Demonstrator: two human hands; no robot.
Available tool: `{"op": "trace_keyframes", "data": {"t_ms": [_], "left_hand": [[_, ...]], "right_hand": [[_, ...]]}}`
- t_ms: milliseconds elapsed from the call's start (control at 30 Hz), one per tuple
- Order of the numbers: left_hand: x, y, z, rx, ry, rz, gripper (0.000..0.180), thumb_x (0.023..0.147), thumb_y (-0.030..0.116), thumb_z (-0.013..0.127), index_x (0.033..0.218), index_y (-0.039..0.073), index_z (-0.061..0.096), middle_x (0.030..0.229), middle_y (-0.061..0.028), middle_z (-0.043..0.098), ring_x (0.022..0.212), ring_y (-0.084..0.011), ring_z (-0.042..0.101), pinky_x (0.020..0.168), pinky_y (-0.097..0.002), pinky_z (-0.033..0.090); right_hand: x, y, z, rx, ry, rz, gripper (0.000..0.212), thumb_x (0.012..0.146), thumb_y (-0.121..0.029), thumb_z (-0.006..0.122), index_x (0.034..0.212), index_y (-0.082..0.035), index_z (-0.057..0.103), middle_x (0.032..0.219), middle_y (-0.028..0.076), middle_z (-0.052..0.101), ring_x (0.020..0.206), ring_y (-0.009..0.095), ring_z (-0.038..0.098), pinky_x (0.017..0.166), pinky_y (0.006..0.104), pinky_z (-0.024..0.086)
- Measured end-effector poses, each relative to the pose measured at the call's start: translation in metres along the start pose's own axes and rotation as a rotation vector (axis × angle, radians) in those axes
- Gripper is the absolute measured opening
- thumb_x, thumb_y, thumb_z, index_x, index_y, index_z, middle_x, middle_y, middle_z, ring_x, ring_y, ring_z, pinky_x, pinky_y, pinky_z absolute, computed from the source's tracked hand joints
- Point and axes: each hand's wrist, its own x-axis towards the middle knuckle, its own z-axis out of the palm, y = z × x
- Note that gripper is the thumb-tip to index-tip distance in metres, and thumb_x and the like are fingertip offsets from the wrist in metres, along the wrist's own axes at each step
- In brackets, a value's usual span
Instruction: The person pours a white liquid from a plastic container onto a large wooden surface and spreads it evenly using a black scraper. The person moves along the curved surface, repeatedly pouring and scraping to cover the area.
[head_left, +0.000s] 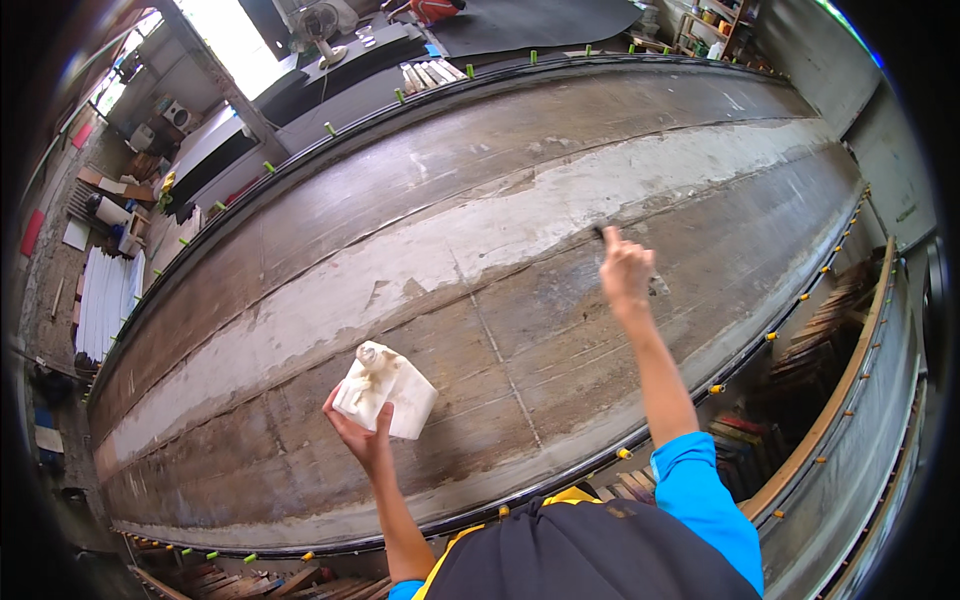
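My left hand point(352, 428) grips a white plastic jug point(405, 395), stained brownish around its neck, and holds it over the near half of a long, worn work table point(560, 340). The thumb lies across the jug's side. My right hand point(627, 268) reaches farther out, closed and slightly blurred, above the lower edge of a pale strip point(520, 225) that runs along the table. A small dark tip point(599, 231) shows beside its fingers, and a greyish bit shows below the palm. What this hand holds is mostly hidden.
Green clips point(330, 129) line the table's far edge, and yellow-orange ones point(717, 389) the near edge. Wooden pieces point(745, 440) are stacked below on the right, beside a wooden rail point(835, 400). A fan point(318, 25) and dark sheets point(530, 25) are beyond the table.
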Motion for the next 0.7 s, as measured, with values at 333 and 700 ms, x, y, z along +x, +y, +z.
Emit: {"op": "trace_keyframes", "data": {"t_ms": [333,700], "left_hand": [[0.007,0.004,-0.011,-0.006,-0.066,0.003,0.070,0.063,0.013,0.078,0.118,0.006,0.036,0.114,-0.0076,0.044,0.107,-0.0189,0.045,0.094,-0.0317,0.035],[0.006,0.002,-0.018,-0.051,-0.105,0.028,0.070,0.063,0.013,0.079,0.117,0.006,0.036,0.113,-0.0076,0.043,0.107,-0.0183,0.045,0.093,-0.0313,0.035]], "right_hand": [[-0.070,-0.062,0.053,-0.158,0.210,-0.299,0.037,0.077,-0.002,0.053,0.113,-0.006,0.052,0.089,0.015,0.063,0.083,0.021,0.060,0.070,0.0318,0.047],[-0.057,-0.059,0.055,-0.178,0.219,-0.148,0.034,0.075,-0.009,0.058,0.109,-0.005,0.055,0.074,0.013,0.060,0.068,0.021,0.059,0.062,0.0311,0.046]]}}
